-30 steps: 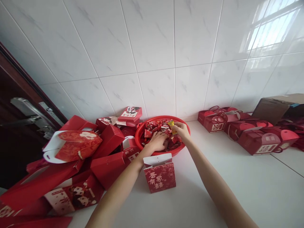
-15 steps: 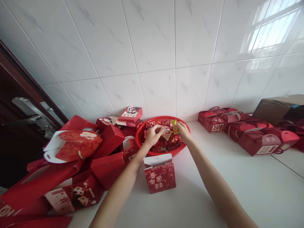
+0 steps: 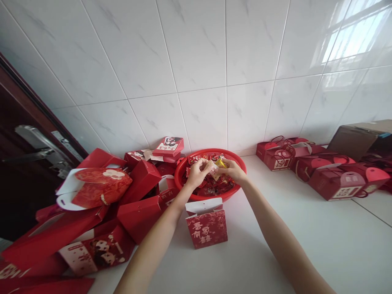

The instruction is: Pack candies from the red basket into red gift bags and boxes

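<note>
The left hand (image 3: 197,174) is over the big red basket (image 3: 225,197). Its thumb and pointing finger are pinched together on a pale packet (image 3: 215,174). The right hand (image 3: 234,172) is over the basket too, across from the left one. Its thumb and fingers are closed on a shiny gold candy (image 3: 221,163) — the candy is right by the pale packet, and I can't tell if the two touch. The other fingers of the left hand are bent, but I can't see how far apart they are.

Lots of red candies (image 3: 211,190) lie in the basket under the hands. A small red box (image 3: 207,229) stands up with its top open on the white table (image 3: 260,253), just in front of the basket. A messy pile of red boxes (image 3: 139,220) is on the left. More red boxes with handles (image 3: 335,183) sit on the right, near a brown box (image 3: 352,141). Behind it all is a shiny tile wall (image 3: 202,53).
</note>
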Demonstrator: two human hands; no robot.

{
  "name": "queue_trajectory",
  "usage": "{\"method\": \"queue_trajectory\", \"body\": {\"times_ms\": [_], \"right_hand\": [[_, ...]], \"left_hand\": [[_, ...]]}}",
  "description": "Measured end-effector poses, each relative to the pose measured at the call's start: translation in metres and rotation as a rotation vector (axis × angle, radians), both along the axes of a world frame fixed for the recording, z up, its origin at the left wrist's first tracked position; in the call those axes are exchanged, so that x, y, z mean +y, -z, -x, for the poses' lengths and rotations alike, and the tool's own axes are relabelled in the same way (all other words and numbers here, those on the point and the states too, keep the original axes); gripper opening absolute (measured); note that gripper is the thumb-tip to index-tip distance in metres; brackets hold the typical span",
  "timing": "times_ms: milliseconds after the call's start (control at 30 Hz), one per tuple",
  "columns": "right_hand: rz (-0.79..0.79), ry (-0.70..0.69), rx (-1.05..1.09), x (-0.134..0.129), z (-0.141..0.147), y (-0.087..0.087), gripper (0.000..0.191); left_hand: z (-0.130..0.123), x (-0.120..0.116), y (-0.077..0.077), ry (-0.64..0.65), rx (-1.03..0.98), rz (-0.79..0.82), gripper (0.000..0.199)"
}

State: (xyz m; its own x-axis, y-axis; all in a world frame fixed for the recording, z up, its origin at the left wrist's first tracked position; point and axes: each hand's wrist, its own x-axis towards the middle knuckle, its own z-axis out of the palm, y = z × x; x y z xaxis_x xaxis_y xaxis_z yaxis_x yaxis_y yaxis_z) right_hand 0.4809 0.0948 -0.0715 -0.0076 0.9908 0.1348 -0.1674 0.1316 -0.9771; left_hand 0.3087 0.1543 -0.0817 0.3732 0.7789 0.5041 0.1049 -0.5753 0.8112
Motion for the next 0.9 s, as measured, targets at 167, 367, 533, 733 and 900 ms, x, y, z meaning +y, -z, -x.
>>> {"method": "queue_trajectory", "body": {"times_ms": [167, 367, 533, 733, 900], "right_hand": [[0.031, 0.215, 0.219, 0.007, -0.001, 0.003, 0.037], [0.090, 0.397, 0.413, 0.014, -0.007, 0.004, 0.033], [0.086, 0.407, 0.449, 0.014, -0.008, 0.003, 0.033], [0.078, 0.402, 0.465, 0.015, -0.008, 0.005, 0.036], [0.076, 0.394, 0.459, 0.014, -0.007, 0.003, 0.032]], "left_hand": [[0.002, 0.004, -0.002, -0.163, 0.267, -0.018, 0.027], [0.003, -0.001, -0.001, -0.085, 0.665, -0.049, 0.028], [-0.007, -0.015, -0.007, 0.059, 1.020, -0.120, 0.033], [-0.019, -0.019, -0.014, 0.119, 1.135, -0.167, 0.028], [-0.015, -0.011, -0.008, 0.066, 0.921, -0.098, 0.015]]}}
